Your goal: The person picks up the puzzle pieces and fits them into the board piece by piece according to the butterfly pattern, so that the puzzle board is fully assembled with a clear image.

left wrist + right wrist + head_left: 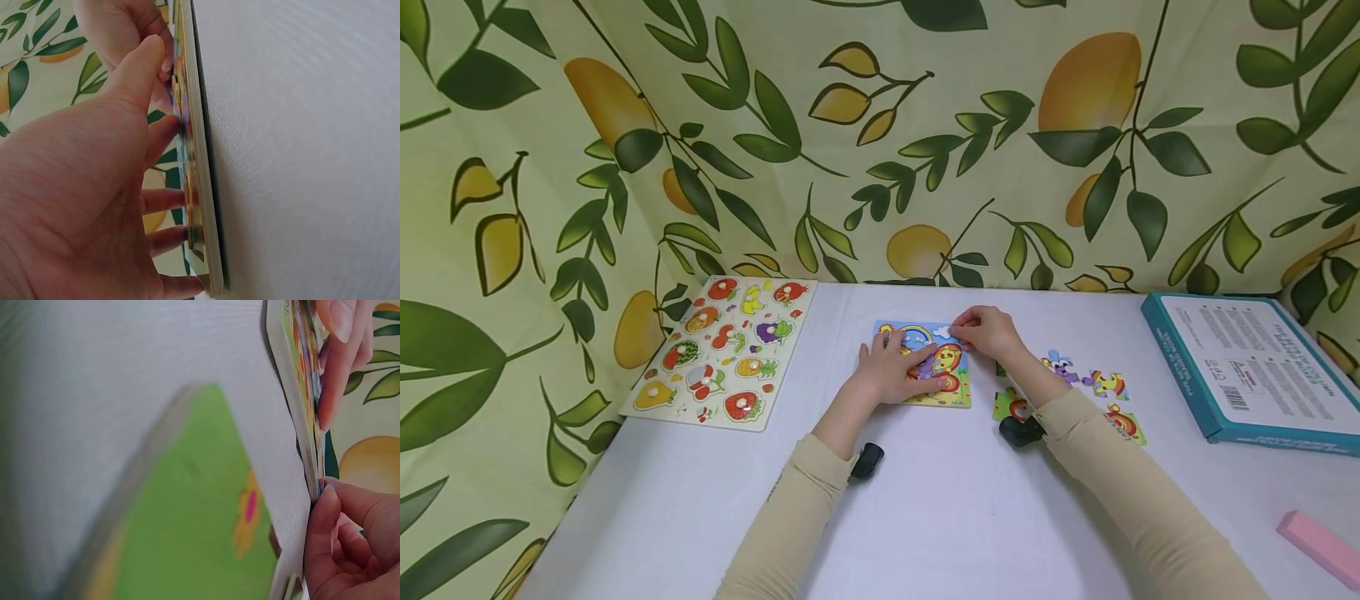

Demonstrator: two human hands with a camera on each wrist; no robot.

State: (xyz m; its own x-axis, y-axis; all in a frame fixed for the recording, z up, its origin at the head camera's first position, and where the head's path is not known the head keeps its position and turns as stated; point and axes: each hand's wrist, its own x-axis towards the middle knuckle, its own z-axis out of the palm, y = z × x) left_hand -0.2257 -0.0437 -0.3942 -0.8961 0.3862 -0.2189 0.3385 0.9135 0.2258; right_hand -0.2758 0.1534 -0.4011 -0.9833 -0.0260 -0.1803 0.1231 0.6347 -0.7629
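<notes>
A small colourful picture puzzle (958, 398) on a wooden board lies mid-table. My left hand (897, 367) spreads over it from the left, its fingertips resting on the picture. In the left wrist view the left hand (87, 187) shows straight, separated fingers touching the board's face. At the upper right corner my right hand (992, 333) pinches a puzzle piece (321, 485) between thumb and forefinger, mostly hidden by them. The right wrist view shows that right hand (350, 544) with its other fingers curled in. Loose puzzle pieces (1108, 384) lie beyond the right forearm, some partly covered.
A fruit peg board (715, 354) lies at the back left. On the right is a teal-edged box (1247, 367), with a pink block (1318, 546) nearer the front. A patterned cloth (880, 167) hangs behind the white table (940, 517).
</notes>
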